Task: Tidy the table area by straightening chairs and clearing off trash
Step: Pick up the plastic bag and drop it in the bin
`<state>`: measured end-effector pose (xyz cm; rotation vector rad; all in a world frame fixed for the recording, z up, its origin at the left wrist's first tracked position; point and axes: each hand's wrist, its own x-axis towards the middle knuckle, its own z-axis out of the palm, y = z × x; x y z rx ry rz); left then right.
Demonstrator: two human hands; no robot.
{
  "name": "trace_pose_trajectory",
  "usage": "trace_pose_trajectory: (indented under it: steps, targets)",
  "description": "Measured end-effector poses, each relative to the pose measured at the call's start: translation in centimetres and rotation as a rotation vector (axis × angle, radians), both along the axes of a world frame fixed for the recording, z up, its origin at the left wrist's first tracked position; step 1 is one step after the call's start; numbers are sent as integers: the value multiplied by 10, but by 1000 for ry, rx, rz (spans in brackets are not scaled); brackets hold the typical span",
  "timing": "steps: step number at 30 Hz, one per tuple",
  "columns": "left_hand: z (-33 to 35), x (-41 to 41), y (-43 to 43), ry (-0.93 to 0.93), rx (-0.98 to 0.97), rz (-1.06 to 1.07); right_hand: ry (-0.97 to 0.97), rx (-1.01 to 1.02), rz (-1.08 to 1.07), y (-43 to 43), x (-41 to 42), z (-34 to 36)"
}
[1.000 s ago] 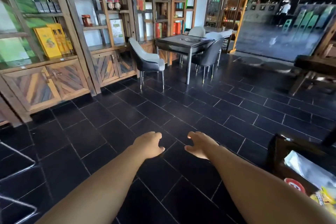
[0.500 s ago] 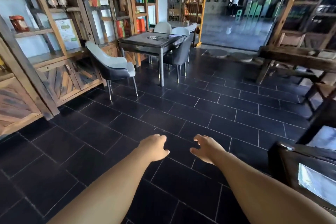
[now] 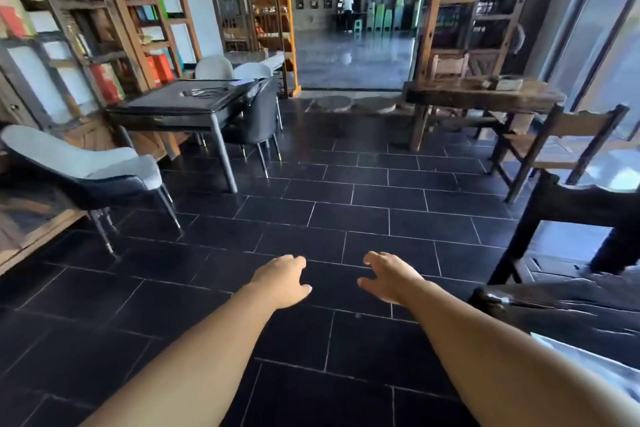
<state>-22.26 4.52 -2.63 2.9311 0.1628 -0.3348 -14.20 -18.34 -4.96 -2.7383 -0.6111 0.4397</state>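
My left hand [image 3: 282, 282] and my right hand [image 3: 389, 279] reach out over the dark tiled floor, fingers loosely curled, holding nothing. A dark square table [image 3: 180, 104] stands at the left with a cable on its top. A grey-and-black chair [image 3: 83, 172] sits pulled away from it, turned at an angle. A dark chair [image 3: 256, 121] is tucked at the table's right side, and two pale chairs [image 3: 214, 68] stand behind it. Both hands are well short of the table and chairs.
Wooden shelving [image 3: 86, 31] lines the left wall. A rough wooden bench table [image 3: 485, 97] and a wooden chair [image 3: 561, 146] stand at the right. A dark wooden chair back [image 3: 581, 204] and a dark tabletop edge [image 3: 554, 308] are close at my right. A person [image 3: 347, 9] stands far back.
The view has swung to the right and moved forward: the shelves slid left and the right-hand wooden furniture came into view. Both hands stay outstretched and empty.
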Motion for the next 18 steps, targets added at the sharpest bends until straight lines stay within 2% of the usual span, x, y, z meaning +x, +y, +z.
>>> trace_pose_trajectory:
  steps: [7, 18]
  targets:
    - [3, 132, -49, 13, -11, -157, 9, -26, -178, -61, 92, -9]
    - [-13, 317, -135, 82, 56, -553, 49, -28, -573, -142, 170, -24]
